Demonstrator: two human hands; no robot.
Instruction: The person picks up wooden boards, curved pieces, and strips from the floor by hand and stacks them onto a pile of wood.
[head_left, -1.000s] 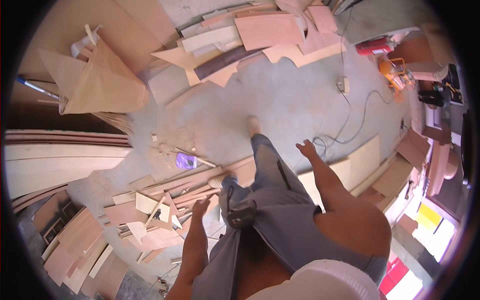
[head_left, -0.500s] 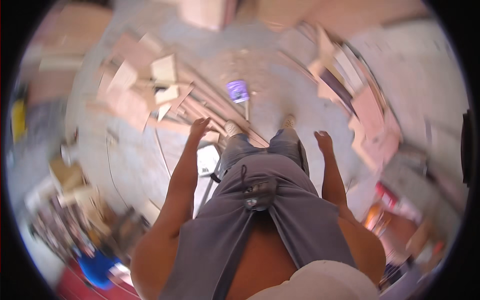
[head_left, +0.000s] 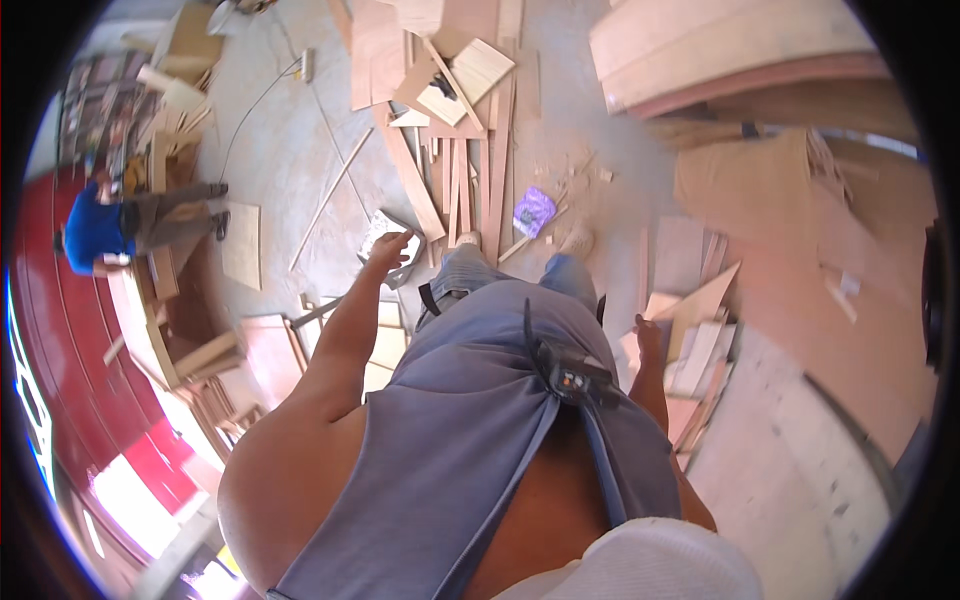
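My left hand (head_left: 390, 248) hangs over a white-and-dark boxy object (head_left: 402, 268) on the floor, fingers stretched out and nothing in them. Whether the hand touches that object I cannot tell; it seems to be above it. Lower at my right side hangs my right hand (head_left: 649, 338), fingers loosely apart and holding nothing visible. It is nearest to a heap of wood offcuts (head_left: 697, 357). Between my feet and a little ahead lies a crumpled purple packet (head_left: 534, 212). Long wooden strips (head_left: 457, 190) reach away from my left shoe (head_left: 468, 240).
Plywood pieces (head_left: 480, 80) with a small black tool (head_left: 442, 86) lie ahead. A big curved wood panel stack (head_left: 720, 50) stands far right. At left, a person in a blue shirt (head_left: 100, 228) is beside wooden frames. A cable (head_left: 245, 118) runs across the floor.
My view and body have turned right, so the wood strips now lie straight ahead and the person in blue shows at left. Both hands stay empty beside me.
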